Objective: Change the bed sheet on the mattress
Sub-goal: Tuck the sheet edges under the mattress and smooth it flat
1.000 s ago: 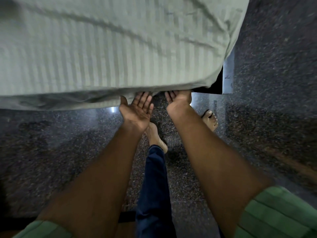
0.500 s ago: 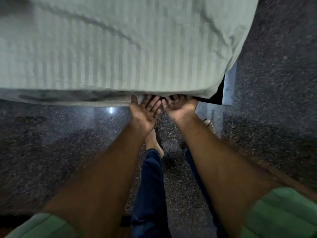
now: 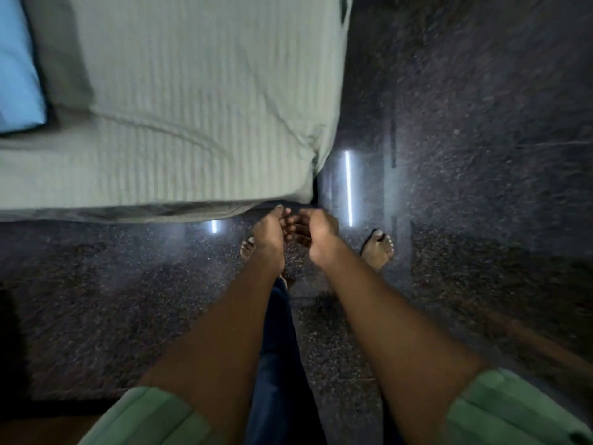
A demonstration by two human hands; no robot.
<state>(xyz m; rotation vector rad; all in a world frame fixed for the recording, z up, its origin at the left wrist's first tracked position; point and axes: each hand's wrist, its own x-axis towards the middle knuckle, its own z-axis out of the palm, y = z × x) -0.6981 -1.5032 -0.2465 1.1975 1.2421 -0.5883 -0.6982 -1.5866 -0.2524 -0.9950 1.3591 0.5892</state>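
- The pale green striped bed sheet (image 3: 199, 101) covers the mattress (image 3: 134, 211) across the upper left of the head view, wrinkled toward the near right corner.
- A blue pillow (image 3: 17, 69) lies at the far left edge of the bed.
- The left hand (image 3: 268, 234) and right hand (image 3: 316, 232) meet just below the mattress's near corner, close together and perhaps touching.
- Both hands' fingers are curled inward; motion blur hides whether they pinch the sheet's hem or hold nothing, so I cannot tell.
- Green sleeves (image 3: 144, 419) are rolled above the forearms.
- Bare feet (image 3: 378, 248) stand on the dark speckled floor (image 3: 481, 187), which reflects bright light strips.
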